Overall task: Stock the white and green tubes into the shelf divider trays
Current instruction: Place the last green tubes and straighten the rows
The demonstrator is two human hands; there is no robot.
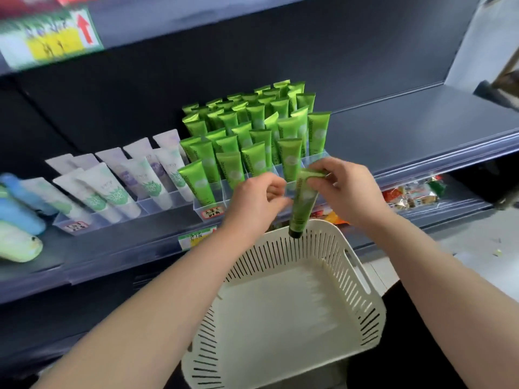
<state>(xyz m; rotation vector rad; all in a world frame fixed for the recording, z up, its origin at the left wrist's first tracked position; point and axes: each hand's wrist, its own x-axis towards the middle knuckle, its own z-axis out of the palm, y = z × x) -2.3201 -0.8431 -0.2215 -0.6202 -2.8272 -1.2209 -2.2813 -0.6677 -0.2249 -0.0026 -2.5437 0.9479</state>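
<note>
Near completion, judging by the stock. Right fingers (323,167) pinch a tube (304,203) by its crimp, cap hanging below. Left fingers (273,189) curl beside it, contact unclear. Trays (206,205) beyond look full; basket (362,276) beneath is empty.

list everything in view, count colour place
shelf: one, dark, across the view
divider trays: two banks, clear, on the shelf
green tubes: too many to count, green, upright in the right tray
white tubes: about a dozen, white, leaning in the left tray
basket: one, cream, slotted, empty, bottom centre
held green tube: one, green, dark cap down, above the basket
blue and pale green packs: a few, far left of shelf
snack packets: several, mostly red, lower right
sign: one, yellow and green, red arrow, upper left
left hand: fingers curled beside the held tube, contact unclear
right hand: pinches the held tube's top end
</note>
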